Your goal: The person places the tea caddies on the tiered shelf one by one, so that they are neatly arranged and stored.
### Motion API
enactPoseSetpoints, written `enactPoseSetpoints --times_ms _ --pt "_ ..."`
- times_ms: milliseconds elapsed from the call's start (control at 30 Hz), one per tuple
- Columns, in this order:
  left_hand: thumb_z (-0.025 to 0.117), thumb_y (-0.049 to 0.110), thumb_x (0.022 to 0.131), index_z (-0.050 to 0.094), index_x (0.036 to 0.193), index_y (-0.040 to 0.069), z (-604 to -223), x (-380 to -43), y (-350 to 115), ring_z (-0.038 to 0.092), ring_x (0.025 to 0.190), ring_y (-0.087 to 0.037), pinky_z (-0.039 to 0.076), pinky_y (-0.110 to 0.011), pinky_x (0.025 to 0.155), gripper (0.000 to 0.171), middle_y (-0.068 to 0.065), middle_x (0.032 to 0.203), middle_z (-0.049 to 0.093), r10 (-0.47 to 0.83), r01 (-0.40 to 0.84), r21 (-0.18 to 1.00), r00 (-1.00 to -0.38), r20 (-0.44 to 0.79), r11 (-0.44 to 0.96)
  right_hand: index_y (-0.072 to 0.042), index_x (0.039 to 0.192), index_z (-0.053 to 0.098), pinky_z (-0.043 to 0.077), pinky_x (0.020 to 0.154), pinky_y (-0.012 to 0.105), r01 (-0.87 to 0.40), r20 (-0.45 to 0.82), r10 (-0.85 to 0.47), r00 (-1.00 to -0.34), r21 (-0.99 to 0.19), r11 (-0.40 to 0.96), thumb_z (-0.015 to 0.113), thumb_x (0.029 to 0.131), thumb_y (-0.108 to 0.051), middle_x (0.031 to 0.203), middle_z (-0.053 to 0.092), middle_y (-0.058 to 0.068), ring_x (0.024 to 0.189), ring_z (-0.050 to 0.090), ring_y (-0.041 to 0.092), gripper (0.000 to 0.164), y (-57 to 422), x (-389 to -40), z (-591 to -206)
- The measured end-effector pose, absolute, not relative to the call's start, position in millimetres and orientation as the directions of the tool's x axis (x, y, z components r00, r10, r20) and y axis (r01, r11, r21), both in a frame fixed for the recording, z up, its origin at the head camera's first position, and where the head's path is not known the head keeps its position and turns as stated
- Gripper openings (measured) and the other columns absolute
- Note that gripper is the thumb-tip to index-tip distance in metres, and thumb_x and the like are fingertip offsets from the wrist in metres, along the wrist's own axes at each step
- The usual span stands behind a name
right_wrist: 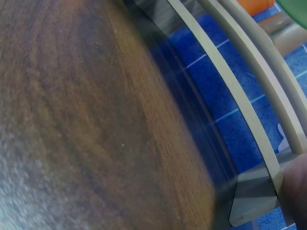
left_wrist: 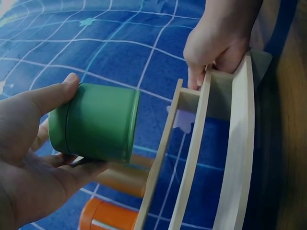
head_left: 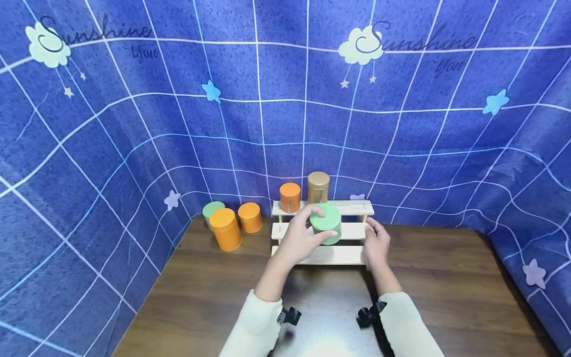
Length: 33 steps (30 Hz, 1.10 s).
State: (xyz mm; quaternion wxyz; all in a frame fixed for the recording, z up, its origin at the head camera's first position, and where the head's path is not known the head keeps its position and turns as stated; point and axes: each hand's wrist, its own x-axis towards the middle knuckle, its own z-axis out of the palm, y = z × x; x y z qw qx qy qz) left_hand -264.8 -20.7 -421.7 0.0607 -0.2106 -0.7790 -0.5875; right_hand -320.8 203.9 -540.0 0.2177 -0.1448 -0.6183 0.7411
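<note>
A round green tin [head_left: 326, 223] is in my left hand [head_left: 296, 240], gripped between thumb and fingers. In the left wrist view the green tin [left_wrist: 98, 122] lies sideways in that grip, apart from the shelf boards. Below and behind it stands a three-step wooden display rack [head_left: 330, 255]. My right hand [head_left: 376, 245] holds the rack's right end, its fingers [left_wrist: 194, 76] curled at the middle board. On the top step, an orange tin [head_left: 290, 198] stands at the left, with a taller gold tin [head_left: 318, 186] beside it.
Left of the rack, a tall orange tin [head_left: 226, 230], a shorter orange tin [head_left: 250, 218] and another green tin [head_left: 213, 209] stand on the brown wooden table [head_left: 214, 292]. A blue patterned curtain [head_left: 285, 124] hangs behind the table and along its sides.
</note>
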Motion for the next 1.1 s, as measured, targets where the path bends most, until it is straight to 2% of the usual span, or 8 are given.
enactPoseSetpoints --times_ms 333,600,800,1100 --pt "0.087 0.024 0.089 0.063 0.138 0.019 -428.2 -281.6 6.1 0.06 0.13 -0.018 0.054 -0.04 0.108 0.055 -0.003 0.148 0.059 0.325 0.505 0.812 -0.851 0.412 0.292 0.007 0.144 0.059 0.046 0.093 0.006 -0.141 0.052 0.501 -0.864 -0.98 -0.14 0.052 0.106 0.0 0.147 0.058 0.025 0.113 0.055 0.001 0.039 202.0 -315.4 -540.2" --pt "0.082 0.026 0.094 0.06 0.143 0.018 -433.2 -297.2 21.0 0.055 0.141 -0.021 0.046 -0.041 0.12 0.055 -0.003 0.155 0.052 0.377 0.547 0.744 -0.829 0.414 0.385 0.006 0.147 0.056 0.043 0.101 0.008 -0.131 0.071 0.479 -0.875 -0.987 -0.093 0.049 0.107 -0.001 0.152 0.056 0.026 0.135 0.052 0.014 0.041 203.8 -315.9 -537.4" --pt "0.08 0.025 0.095 0.058 0.144 0.02 -439.0 -304.2 29.1 0.054 0.143 -0.021 0.046 -0.041 0.12 0.054 -0.003 0.157 0.048 0.375 0.569 0.699 -0.819 0.434 0.433 0.004 0.146 0.059 0.043 0.099 0.009 -0.123 0.075 0.483 -0.872 -0.99 -0.069 0.049 0.106 0.0 0.151 0.058 0.021 0.129 0.052 0.011 0.041 204.6 -318.0 -538.1" --pt "0.079 0.027 0.096 0.057 0.146 0.021 -448.8 -310.5 37.9 0.053 0.143 -0.022 0.047 -0.043 0.119 0.056 -0.002 0.158 0.048 0.342 0.552 0.691 -0.833 0.434 0.467 0.006 0.144 0.058 0.043 0.094 0.007 -0.141 0.09 0.487 -0.869 -0.988 -0.069 0.047 0.105 0.002 0.149 0.058 0.024 0.123 0.053 0.012 0.041 202.9 -317.0 -538.2"
